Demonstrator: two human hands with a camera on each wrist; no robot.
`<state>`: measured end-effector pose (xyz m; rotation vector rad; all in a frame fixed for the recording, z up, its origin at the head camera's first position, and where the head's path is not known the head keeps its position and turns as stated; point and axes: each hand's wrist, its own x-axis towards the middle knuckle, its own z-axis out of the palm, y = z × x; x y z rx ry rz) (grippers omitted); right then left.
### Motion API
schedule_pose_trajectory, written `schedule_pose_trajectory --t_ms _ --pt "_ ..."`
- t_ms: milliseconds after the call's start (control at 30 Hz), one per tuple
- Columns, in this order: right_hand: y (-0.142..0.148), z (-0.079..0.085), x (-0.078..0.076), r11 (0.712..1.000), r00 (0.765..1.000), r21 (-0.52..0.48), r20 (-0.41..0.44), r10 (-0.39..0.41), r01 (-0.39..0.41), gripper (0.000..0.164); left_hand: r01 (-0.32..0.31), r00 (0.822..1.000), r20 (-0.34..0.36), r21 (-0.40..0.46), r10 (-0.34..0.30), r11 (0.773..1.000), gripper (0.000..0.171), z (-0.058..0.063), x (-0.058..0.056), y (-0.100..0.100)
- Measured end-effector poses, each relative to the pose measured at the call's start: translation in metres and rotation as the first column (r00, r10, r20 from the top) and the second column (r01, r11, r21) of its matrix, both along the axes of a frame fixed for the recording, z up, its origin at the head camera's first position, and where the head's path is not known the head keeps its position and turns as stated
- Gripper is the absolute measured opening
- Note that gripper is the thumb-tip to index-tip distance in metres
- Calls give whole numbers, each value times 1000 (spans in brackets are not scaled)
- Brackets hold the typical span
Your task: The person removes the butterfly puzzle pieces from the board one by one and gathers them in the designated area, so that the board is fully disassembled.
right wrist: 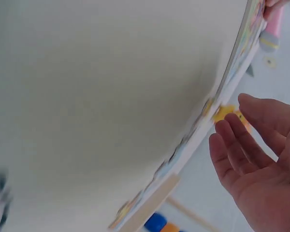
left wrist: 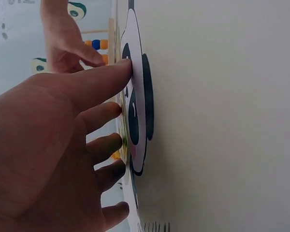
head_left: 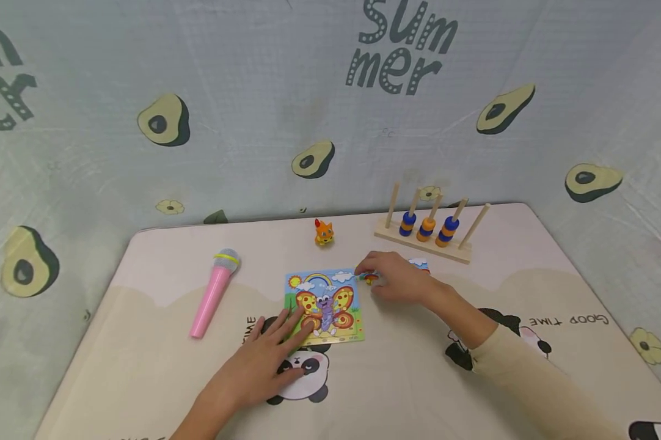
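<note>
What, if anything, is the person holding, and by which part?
Nothing is visibly held: the left hand touches the butterfly puzzle; the right hand looks empty.

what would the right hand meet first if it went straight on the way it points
Probably the butterfly picture, near its upper right corner, though the right hand might pass over it; height is unclear

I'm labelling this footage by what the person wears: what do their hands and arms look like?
The left hand and right hand are both bare, with no glove, ring or watch showing. A plain cream sleeve covers the right forearm, ending short of the wrist; no left sleeve is in view.
</note>
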<state>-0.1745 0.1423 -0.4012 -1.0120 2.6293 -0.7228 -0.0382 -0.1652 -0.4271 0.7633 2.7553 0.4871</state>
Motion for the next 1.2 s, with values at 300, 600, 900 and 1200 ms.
schedule_pose_trajectory --t_ms 300,600,900,1200 --pt "-43 -6 6 998 995 5 74 64 -64 37 46 997 -53 -31 -47 998 68 0 12 -4" --pt "-74 -6 3 992 986 11 112 121 -123 35 65 995 -73 -41 -68 997 68 0 16 -5" --pt "-99 -7 -4 980 973 50 134 187 -195 38 82 994 -73 -48 -85 995 67 0 16 -4" --pt "-109 -9 -4 958 962 138 146 229 -249 47 59 998 -20 -62 -60 996 68 2 16 -2"
